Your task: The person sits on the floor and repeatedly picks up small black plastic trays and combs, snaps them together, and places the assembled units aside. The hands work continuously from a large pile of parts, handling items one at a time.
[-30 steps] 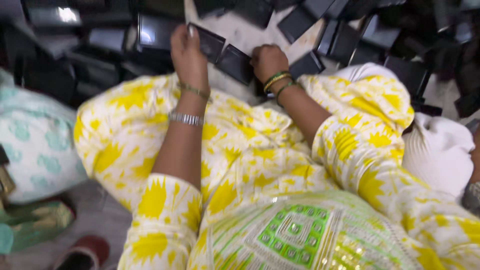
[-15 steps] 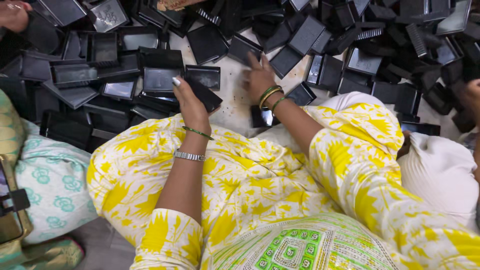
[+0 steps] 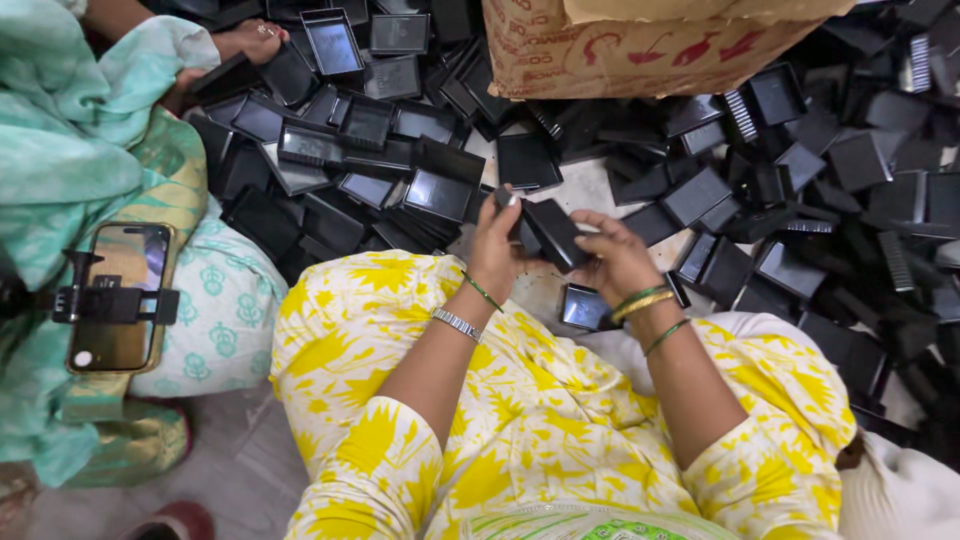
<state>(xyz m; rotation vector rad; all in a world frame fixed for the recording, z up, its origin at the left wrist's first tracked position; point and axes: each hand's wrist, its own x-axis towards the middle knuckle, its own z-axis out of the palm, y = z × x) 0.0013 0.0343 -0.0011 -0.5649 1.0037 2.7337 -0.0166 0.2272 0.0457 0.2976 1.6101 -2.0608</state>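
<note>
My left hand (image 3: 497,245) and my right hand (image 3: 612,258) meet above my lap, both gripping a small black plastic tray (image 3: 552,233). The left hand has its side, the right hand its lower right end. My knees are covered in yellow and white floral cloth (image 3: 520,400). Just below the hands another black tray (image 3: 584,306) lies on the floor by my right knee. A big heap of black trays (image 3: 420,160) spreads across the floor ahead of me.
A brown cardboard box (image 3: 640,45) stands at the top centre over the heap. At the left sits another person in teal cloth (image 3: 70,120), one hand (image 3: 255,40) on the trays, with a phone (image 3: 120,295) in a holder on the lap.
Both hands have pulled back from the heap toward my lap and come together on one black tray. The view has shifted and now shows the cardboard box.
</note>
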